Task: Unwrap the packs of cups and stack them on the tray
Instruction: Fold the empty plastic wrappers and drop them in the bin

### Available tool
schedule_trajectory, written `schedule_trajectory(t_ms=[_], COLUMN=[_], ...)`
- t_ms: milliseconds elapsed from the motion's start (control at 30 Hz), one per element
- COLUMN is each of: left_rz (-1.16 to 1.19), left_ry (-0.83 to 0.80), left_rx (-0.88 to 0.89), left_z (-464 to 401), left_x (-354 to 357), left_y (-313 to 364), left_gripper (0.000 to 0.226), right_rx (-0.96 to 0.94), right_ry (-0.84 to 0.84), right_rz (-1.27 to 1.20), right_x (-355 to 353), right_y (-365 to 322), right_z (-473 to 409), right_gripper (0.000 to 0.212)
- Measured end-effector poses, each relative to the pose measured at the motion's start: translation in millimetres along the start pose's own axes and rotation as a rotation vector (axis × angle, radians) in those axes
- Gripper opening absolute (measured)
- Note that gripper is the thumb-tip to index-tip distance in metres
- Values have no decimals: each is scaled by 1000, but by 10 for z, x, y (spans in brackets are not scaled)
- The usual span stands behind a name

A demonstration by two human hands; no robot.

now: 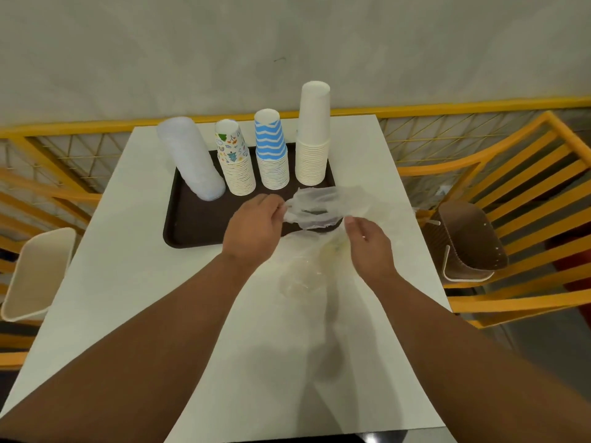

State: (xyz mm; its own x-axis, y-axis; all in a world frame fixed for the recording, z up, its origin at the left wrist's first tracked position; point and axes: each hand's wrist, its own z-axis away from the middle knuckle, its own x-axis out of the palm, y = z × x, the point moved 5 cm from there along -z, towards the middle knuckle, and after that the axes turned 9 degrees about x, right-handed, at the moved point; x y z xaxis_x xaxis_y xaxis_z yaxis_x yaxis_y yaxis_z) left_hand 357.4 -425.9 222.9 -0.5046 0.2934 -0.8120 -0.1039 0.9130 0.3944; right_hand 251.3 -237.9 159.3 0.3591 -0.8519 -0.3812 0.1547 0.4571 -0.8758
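Clear plastic wrapper (315,207) pinched by the left hand (256,223) at its edge, right hand (367,243) curled round its other end, four cup stacks (275,155) stood upside down on the brown tray (188,225) beyond both hands, white desk (134,266) beneath.

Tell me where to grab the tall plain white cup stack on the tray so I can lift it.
Grip the tall plain white cup stack low, around the banded rims near its base, coming from the front right. The blue zigzag stack crowds its left side, and a high hold would probably lift only the top cups.
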Motion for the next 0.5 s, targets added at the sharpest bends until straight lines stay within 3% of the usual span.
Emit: schedule_trajectory(t_ms=[67,133,200,300,333,433,500], left_rz=[-11,-82,-145,-162,-151,-17,63], left_ry=[57,106,113,-12,-70,-127,17], left_rx=[69,212,398,604,630,556,414], left_z=[108,246,430,781,908,1204,1251], left_x=[-132,-258,-335,-321,-314,-469,-720], left_y=[66,183,328,447,452,353,181], left_gripper=[21,26,27,13,16,32,44], right_rx=[331,487,518,439,399,298,244], right_ry=[-204,-388,-458,-443,-434,-469,-521], right_rz=[-515,-781,-821,-729,-688,-650,-696], right_x=[113,213,262,371,396,471,497], right_y=[-95,-223,-346,-456,-477,-544,-645], right_z=[4,25,88,194,231,328,422], right_gripper=[57,78,72,32,28,36,30])
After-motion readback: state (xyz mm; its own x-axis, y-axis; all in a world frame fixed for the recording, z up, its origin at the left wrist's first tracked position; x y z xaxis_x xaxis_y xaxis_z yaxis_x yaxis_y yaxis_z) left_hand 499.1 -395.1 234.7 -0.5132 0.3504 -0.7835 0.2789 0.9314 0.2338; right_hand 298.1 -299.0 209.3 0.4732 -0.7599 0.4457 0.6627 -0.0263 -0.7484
